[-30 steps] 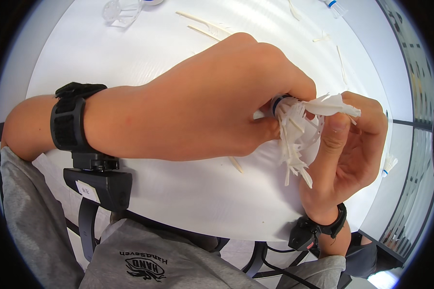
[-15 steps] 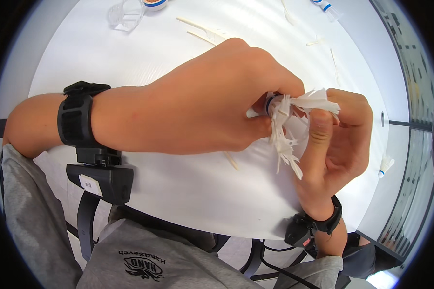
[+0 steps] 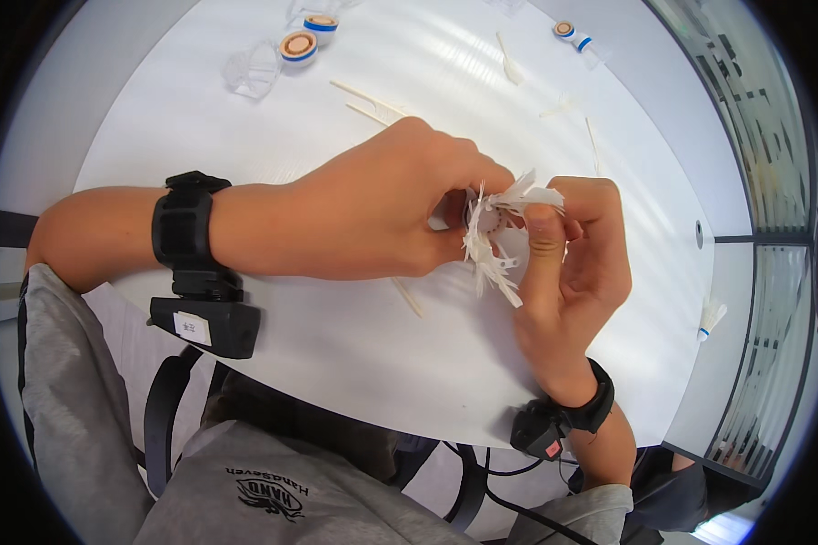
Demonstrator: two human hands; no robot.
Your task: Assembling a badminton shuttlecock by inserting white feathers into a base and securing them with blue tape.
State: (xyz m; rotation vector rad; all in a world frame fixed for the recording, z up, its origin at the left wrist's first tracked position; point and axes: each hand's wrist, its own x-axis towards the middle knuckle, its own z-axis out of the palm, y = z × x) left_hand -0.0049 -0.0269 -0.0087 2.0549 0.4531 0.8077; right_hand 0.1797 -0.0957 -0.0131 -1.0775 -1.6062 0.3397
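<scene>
Above the middle of the table, my left hand [image 3: 373, 204] is closed around the base of a shuttlecock [image 3: 489, 220], its ragged white feathers pointing right. The base is mostly hidden by my fingers. Facing it, my right hand [image 3: 568, 250] pinches the shuttlecock's white feathers between thumb and forefinger. Some feathers hang down between the two hands, torn and splayed.
Beyond my hands on the white table [image 3: 318, 318] lie pale feather shafts [image 3: 368, 102] and a loose feather [image 3: 511, 68]. Blue-banded round pieces [image 3: 298, 47] stand at the far left beside a clear plastic piece [image 3: 253, 71]. Another blue-banded white piece [image 3: 711, 320] lies far right.
The whole view has shifted, showing more of the table's far side. Both hands appear further left and smaller, still holding the shuttlecock and its feathers.
</scene>
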